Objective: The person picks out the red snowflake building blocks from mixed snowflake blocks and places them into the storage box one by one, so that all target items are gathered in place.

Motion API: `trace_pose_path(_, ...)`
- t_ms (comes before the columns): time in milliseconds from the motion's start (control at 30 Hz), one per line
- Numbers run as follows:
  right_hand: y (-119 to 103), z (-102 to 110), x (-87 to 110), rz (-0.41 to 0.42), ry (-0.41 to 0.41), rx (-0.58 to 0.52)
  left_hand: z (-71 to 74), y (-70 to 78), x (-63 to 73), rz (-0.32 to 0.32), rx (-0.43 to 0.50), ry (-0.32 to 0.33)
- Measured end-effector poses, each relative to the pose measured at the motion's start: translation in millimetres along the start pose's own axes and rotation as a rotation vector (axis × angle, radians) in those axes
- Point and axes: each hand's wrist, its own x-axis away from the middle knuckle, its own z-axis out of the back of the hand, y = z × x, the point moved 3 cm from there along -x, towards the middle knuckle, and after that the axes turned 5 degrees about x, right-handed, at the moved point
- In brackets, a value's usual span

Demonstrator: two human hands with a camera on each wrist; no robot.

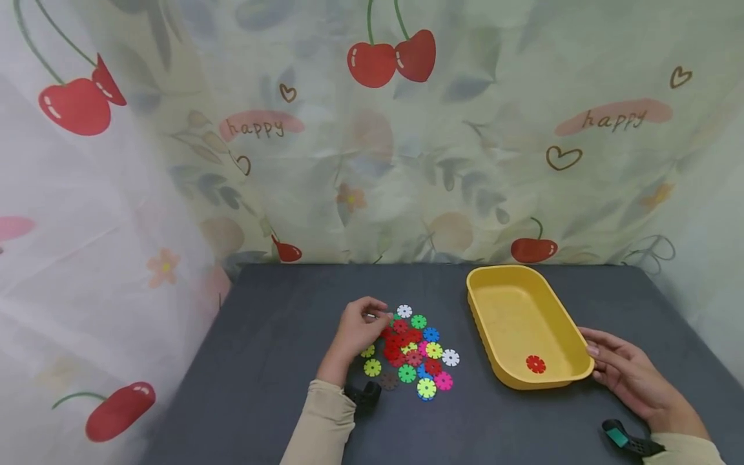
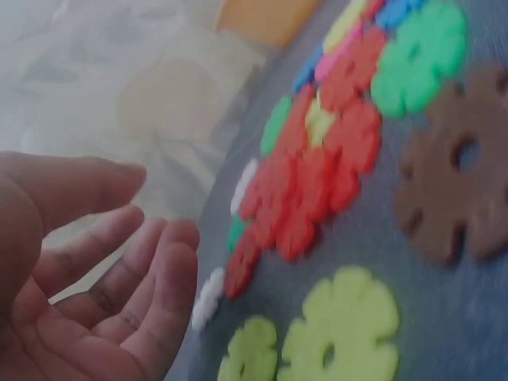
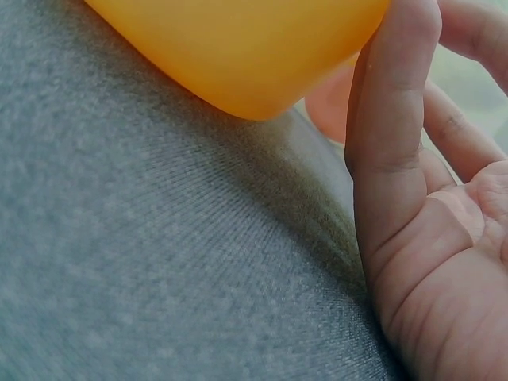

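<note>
My left hand (image 1: 361, 326) hovers at the upper left edge of a pile of plastic snowflake discs (image 1: 401, 339). A gap shows between its thumb and bent fingers in the left wrist view, with nothing held there. The discs are notched and flat, in red, green, blue, yellow, pink, white and brown (image 2: 456, 167). My right hand (image 1: 633, 374) touches the outer right side of a yellow tray (image 1: 517, 290), its thumb and fingers near the rim. One red disc (image 1: 536, 364) lies inside the tray toward its near end.
Everything stands on a dark grey tabletop (image 1: 261, 387). A patterned curtain (image 1: 407, 161) hangs behind the table and along its left side. Each wrist wears a black strap (image 1: 365, 395). The tray stands to the right of the disc pile.
</note>
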Motion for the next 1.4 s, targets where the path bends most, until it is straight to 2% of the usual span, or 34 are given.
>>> trace_pose_path(133,0,-2,-0.6,0.001,0.014,0.004,6.2,-4.2,0.4,0.007,-0.052,0.017)
trace_pose_path(267,0,-1,0.1,0.018,-0.002,-0.002,7.6,-5.0,1.8,0.034,-0.077,0.003)
trace_pose_path(467,3,-1,-0.4,0.027,-0.001,-0.006,7.8,-4.6,4.2,0.029,-0.096,-0.005)
trace_pose_path(667,4,-1,-0.5,0.038,-0.012,-0.017,6.3,-11.3,1.9,0.031,-0.124,0.012)
trace_pose_path(833,5,-2,-0.9,0.028,0.009,-0.004,2.3,-15.9,0.9,0.051,-0.179,0.041)
trace_pose_path(1033,2,-2,-1.2,0.018,0.031,0.008,-1.0,-14.5,2.4,0.019,-0.221,0.052)
trace_pose_path(1400,0,-2,-0.4,0.018,0.021,0.001,-2.6,-5.0,5.5,0.029,-0.221,0.038)
